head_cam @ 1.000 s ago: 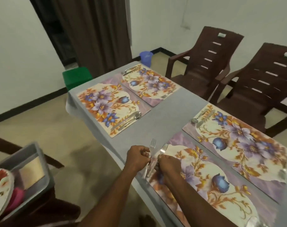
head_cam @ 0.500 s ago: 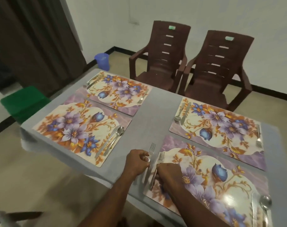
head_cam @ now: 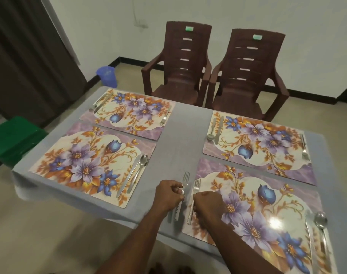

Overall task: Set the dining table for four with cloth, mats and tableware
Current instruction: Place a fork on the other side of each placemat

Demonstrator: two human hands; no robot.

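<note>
nearest to us, our left hand [head_cam: 168, 194] curls round the handle of a thin steel fork [head_cam: 182, 192] lying on the plain grey cloth [head_cam: 178, 135], tines pointing away, just off the near right mat's edge. our right hand [head_cam: 207, 204] is folded over the handle of a second fork [head_cam: 194, 198], which lies on the left border of the near right mat [head_cam: 267, 214]; the two forks lie side by side, close but apart. that mat is a glossy rounded rectangle printed with purple and blue flowers and orange leaves, a glare spot showing on its sheen. at its right edge lies a steel spoon [head_cam: 321, 224] with an oval bowl.

to the left, well apart, the near left mat [head_cam: 85, 163] carries a flat knife [head_cam: 129, 175] and a spoon [head_cam: 141, 169] laid parallel and just beside each other on its right side.

farther on, the far right mat [head_cam: 261, 145] has a spoon and knife pair [head_cam: 215, 131] on its left and a fork [head_cam: 305, 149] on its right. the far left mat [head_cam: 129, 113] holds a small fork [head_cam: 163, 120] at its right edge; what lies at its left edge is too small to tell.

the cloth drapes softly over the bench's corners. beyond it stand two brown moulded plastic chairs [head_cam: 214, 72] with slatted backs, arms touching. a blue plastic bin [head_cam: 107, 76] sits by the dark curtain [head_cam: 26, 56], and a green box-like thing [head_cam: 12, 139] stands at the left.
</note>
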